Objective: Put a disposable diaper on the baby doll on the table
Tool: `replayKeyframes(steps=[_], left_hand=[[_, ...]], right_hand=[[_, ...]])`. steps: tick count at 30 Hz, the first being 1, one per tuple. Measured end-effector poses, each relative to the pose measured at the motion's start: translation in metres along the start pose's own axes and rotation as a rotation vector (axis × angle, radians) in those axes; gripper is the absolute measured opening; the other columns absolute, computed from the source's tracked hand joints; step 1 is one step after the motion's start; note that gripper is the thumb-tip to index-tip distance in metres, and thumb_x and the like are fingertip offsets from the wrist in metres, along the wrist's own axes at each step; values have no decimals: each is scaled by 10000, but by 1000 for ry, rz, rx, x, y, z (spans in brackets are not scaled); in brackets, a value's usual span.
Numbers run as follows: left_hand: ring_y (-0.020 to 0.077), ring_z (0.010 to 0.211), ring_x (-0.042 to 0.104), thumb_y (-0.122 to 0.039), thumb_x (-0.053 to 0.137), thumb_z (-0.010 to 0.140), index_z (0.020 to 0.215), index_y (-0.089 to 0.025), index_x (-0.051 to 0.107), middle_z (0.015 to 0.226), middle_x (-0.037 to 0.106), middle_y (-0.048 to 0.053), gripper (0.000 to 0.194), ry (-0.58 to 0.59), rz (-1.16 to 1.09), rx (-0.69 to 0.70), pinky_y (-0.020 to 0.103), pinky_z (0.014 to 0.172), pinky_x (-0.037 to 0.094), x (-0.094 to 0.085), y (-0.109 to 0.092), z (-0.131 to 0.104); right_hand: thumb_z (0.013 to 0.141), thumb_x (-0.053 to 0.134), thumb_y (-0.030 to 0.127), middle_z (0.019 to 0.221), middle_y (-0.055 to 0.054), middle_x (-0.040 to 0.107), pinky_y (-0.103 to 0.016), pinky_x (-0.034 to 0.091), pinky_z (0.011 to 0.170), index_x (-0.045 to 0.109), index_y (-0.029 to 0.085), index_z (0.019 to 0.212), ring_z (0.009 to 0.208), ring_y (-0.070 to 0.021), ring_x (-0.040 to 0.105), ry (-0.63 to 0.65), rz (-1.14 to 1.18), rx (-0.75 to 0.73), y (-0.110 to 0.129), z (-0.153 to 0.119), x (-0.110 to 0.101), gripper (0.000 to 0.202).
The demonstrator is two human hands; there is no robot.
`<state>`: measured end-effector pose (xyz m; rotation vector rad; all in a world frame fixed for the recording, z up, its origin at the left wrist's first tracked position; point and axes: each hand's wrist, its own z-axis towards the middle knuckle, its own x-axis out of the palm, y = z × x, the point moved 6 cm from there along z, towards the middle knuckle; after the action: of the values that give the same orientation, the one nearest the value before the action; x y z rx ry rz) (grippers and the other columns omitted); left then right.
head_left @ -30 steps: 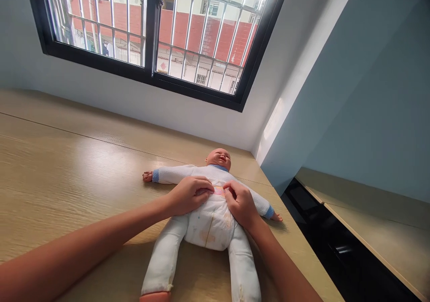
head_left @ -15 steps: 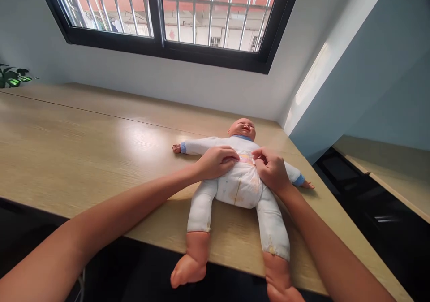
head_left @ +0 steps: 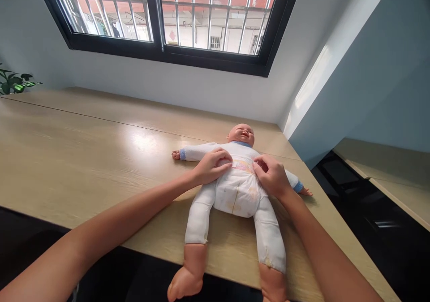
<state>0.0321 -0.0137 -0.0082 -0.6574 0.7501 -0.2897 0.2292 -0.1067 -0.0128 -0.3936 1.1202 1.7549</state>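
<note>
A baby doll (head_left: 200, 219) in a white suit with blue collar and cuffs lies on its back, its feet reaching past the table's near edge. Around its hips is a white diaper (head_left: 237, 194) with a coloured waistband and a line down the front. At the waistband's left end, my left hand (head_left: 215, 165) has its thumb and fingers pinched on the diaper. My right hand (head_left: 270, 172) grips the waistband's other end, its fingers curled. The fingertips of both hands partly cover the diaper's side edges.
The wooden table (head_left: 101, 158) runs far to the left, with a seam along its back. Behind it are a wall and a barred window (head_left: 161, 46). A lower wooden surface (head_left: 396, 172) stands at right, beyond a dark gap. Plant leaves (head_left: 15, 83) show at far left.
My left hand has shifted slightly left along the waistband, uncovering more of its coloured strip. My right hand stays at the right side. The whole view has tilted a little, so things sit lower.
</note>
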Motion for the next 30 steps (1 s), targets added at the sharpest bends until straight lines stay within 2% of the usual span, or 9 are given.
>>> replayKeyframes(steps=[3, 5, 10, 13, 16, 18, 20, 24, 30], left_hand=[[190, 933, 590, -167, 559, 867, 955, -171, 695, 1010, 653, 64, 162, 30, -75, 1, 301, 822, 467, -3, 5, 0], [192, 956, 591, -115, 539, 829, 944, -169, 698, 1021, 656, 61, 203, 92, -119, -3, 297, 838, 464, -7, 8, 2], [227, 1146, 547, -160, 635, 793, 1210, -250, 669, 1285, 593, 42, 428, 582, -171, 56, 294, 945, 449, -19, 6, 10], [272, 1237, 502, -306, 811, 718, 1336, -323, 595, 1402, 523, 25, 655, 768, -116, 89, 317, 997, 440, -26, 1, 11], [257, 1163, 539, -286, 834, 686, 1308, -352, 605, 1349, 540, 21, 666, 693, -7, 117, 317, 959, 463, -18, -2, 12], [222, 1067, 564, -165, 716, 741, 1200, -293, 661, 1217, 583, 41, 480, 507, 104, 173, 297, 928, 459, -11, -4, 13], [207, 996, 566, -167, 627, 803, 1113, -240, 663, 1115, 605, 51, 320, 376, 203, 226, 291, 890, 451, -3, -6, 11], [195, 898, 549, -139, 554, 801, 976, -190, 580, 1033, 617, 51, 184, 346, 364, 319, 290, 802, 437, 8, -9, 4], [202, 831, 518, -60, 502, 742, 888, -188, 506, 993, 618, 68, 194, 312, 568, 433, 322, 740, 429, 15, -12, -1]], right_hand=[[840, 631, 332, 635, 29, 543, -285, 382, 595, 639, 196, 825, 592, -144, 478, 80, 58, 49, 0, 1, -7, 137], [836, 656, 344, 667, 26, 548, -270, 363, 575, 633, 193, 812, 608, -135, 466, 242, 204, 114, 2, 0, -8, 155], [776, 762, 300, 788, 19, 567, -240, 379, 616, 639, 184, 946, 715, -125, 491, 847, 587, 211, 20, -18, -9, 240], [665, 846, 238, 781, 36, 561, -227, 372, 611, 611, 194, 1020, 737, -125, 503, 974, 632, 259, 23, -26, -11, 429], [657, 781, 151, 671, 66, 495, -233, 302, 548, 584, 197, 875, 640, -105, 436, 879, 514, 234, 25, -23, -7, 298], [690, 678, 113, 624, 66, 435, -257, 252, 524, 516, 201, 733, 596, -98, 368, 713, 391, 155, 31, -17, -5, 189], [708, 603, 98, 603, 55, 400, -283, 233, 524, 439, 211, 667, 585, -106, 334, 565, 277, 67, 40, -13, -4, 203], [728, 558, 91, 585, 29, 423, -319, 238, 550, 373, 226, 646, 564, -126, 340, 422, 56, -88, 55, -13, -1, 242], [748, 578, 81, 598, 28, 396, -330, 223, 577, 303, 220, 642, 588, -130, 311, 387, -23, -174, 65, -14, 1, 326]])
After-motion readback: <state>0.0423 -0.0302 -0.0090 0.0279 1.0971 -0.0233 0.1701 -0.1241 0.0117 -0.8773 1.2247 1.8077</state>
